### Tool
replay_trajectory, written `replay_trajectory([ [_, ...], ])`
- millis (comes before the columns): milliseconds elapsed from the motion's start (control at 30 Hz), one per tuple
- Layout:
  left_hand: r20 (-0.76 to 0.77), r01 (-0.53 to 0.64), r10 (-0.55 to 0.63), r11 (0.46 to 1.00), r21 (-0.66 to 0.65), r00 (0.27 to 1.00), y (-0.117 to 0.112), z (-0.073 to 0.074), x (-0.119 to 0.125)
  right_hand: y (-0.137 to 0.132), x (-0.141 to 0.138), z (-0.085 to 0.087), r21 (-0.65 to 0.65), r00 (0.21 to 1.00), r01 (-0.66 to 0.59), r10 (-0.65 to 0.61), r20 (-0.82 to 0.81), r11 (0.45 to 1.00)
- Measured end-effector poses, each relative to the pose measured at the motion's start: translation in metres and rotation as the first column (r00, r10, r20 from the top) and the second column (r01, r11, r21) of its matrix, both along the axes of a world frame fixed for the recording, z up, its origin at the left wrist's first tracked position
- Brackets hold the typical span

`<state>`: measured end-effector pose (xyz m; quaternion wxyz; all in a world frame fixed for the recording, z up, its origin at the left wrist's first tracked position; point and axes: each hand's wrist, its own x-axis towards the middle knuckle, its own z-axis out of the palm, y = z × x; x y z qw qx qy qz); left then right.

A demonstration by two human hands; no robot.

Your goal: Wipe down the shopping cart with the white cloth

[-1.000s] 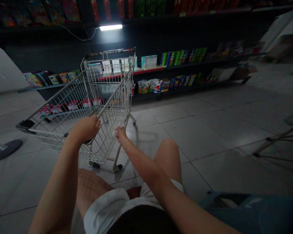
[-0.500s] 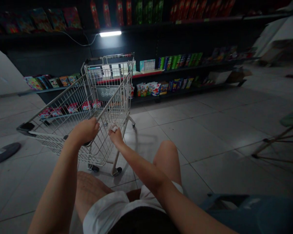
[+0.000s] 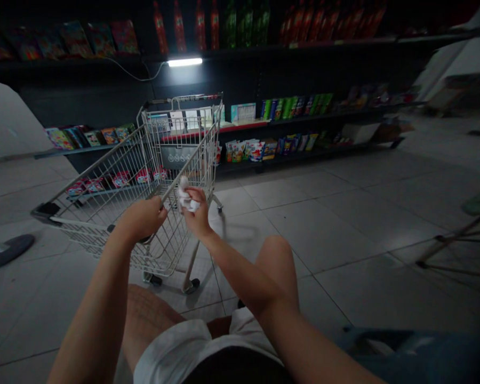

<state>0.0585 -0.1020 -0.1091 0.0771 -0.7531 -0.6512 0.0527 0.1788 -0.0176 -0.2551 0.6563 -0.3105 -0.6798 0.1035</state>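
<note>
My left hand [image 3: 141, 219] is closed around the rear rim of a cream-coloured wire shopping cart [image 3: 192, 160], which stands in front of me on small castors. My right hand [image 3: 197, 212] is raised just past that rim, apart from the wire. Its fingers pinch a crumpled white tissue [image 3: 185, 195]. Nothing shows lying in the cart's basket, though its floor is partly hidden by my hands and the wire.
Dark store shelves [image 3: 304, 154] full of colourful packaged goods run along the back, under a strip light [image 3: 184, 62]. A round dark stand base [image 3: 8, 252] lies at left, thin stool legs [image 3: 452, 240] stand at right, and a tiled floor [image 3: 324, 234] spreads between them.
My right hand has risen and moved away from the cart's rim, lifting the tissue into fuller view. My left hand stays on the rim. The shelves sit slightly lower in view.
</note>
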Motion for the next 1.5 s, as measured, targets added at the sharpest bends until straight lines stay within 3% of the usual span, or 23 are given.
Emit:
replay_trajectory([
  [67, 0.000, 0.007, -0.007, 1.000, -0.007, 1.000, -0.001, 0.000, 0.000, 0.016, 0.006, 0.039, 0.182, 0.965, -0.150, 0.105, 0.239, 0.972],
  [133, -0.003, 0.006, -0.006, 1.000, -0.008, 1.000, -0.001, 0.001, 0.001, 0.041, 0.015, 0.073, 0.211, 0.864, -0.288, 0.159, 0.477, 0.934],
  [233, -0.006, -0.006, 0.006, 1.000, 0.007, 1.000, -0.002, 0.002, 0.002, 0.074, 0.032, 0.101, 0.125, 0.837, -0.176, 0.082, 0.541, 0.976],
  [333, -0.005, 0.002, -0.001, 1.000, 0.012, 1.000, -0.001, 0.002, 0.002, 0.074, 0.038, 0.108, 0.065, 0.812, -0.114, 0.055, 0.581, 0.991],
  [433, -0.006, 0.011, -0.011, 1.000, 0.008, 1.000, -0.002, 0.002, 0.000, 0.057, 0.034, 0.109, 0.091, 0.684, -0.280, 0.132, 0.717, 0.956],
  [500, -0.007, 0.017, -0.017, 1.000, 0.006, 1.000, -0.003, 0.003, -0.001, 0.056, 0.035, 0.113, 0.101, 0.621, -0.324, 0.130, 0.773, 0.941],
  [633, 0.001, 0.041, -0.041, 0.999, -0.006, 0.999, -0.005, 0.007, -0.004, 0.093, 0.050, 0.123, 0.070, 0.664, -0.125, 0.031, 0.747, 0.990],
  [733, 0.030, 0.070, -0.069, 0.997, -0.035, 0.997, -0.006, 0.012, -0.008, 0.119, 0.055, 0.126, 0.064, 0.679, -0.069, 0.000, 0.734, 0.996],
  [900, 0.112, 0.097, -0.089, 0.993, -0.062, 0.990, -0.005, 0.012, -0.026, 0.111, 0.047, 0.125, 0.046, 0.670, -0.047, -0.003, 0.742, 0.998],
  [1000, 0.220, 0.116, -0.091, 0.988, -0.100, 0.971, -0.008, 0.010, -0.046, 0.098, 0.042, 0.122, 0.045, 0.716, -0.048, 0.003, 0.698, 0.998],
  [1100, 0.253, 0.133, -0.092, 0.980, -0.151, 0.963, -0.010, 0.012, -0.059, 0.084, 0.032, 0.109, 0.108, 0.819, -0.053, -0.019, 0.574, 0.993],
  [1167, 0.232, 0.088, -0.055, 0.987, -0.136, 0.971, -0.006, 0.017, -0.057, 0.072, 0.017, 0.088, 0.158, 0.910, -0.007, -0.059, 0.410, 0.987],
  [1233, 0.217, 0.021, -0.008, 0.998, -0.056, 0.976, 0.006, 0.023, -0.045, 0.056, -0.004, 0.054, 0.150, 0.968, 0.074, -0.107, 0.228, 0.986],
  [1300, 0.208, 0.013, -0.019, 0.999, 0.031, 0.978, 0.025, 0.026, -0.027, 0.039, -0.024, 0.010, 0.079, 0.981, 0.123, -0.134, 0.142, 0.989],
  [1400, 0.200, 0.040, -0.050, 0.998, 0.055, 0.979, 0.052, 0.022, -0.008, 0.018, -0.037, -0.057, -0.006, 0.962, 0.062, -0.058, 0.268, 0.998],
  [1467, 0.220, 0.038, -0.047, 0.998, 0.046, 0.974, 0.062, 0.018, -0.006, 0.012, -0.029, -0.081, -0.021, 0.926, -0.029, 0.035, 0.375, 0.999],
  [1500, 0.233, 0.037, -0.045, 0.999, 0.039, 0.972, 0.064, 0.016, -0.008, 0.012, -0.022, -0.084, -0.015, 0.909, -0.085, 0.083, 0.408, 0.996],
])
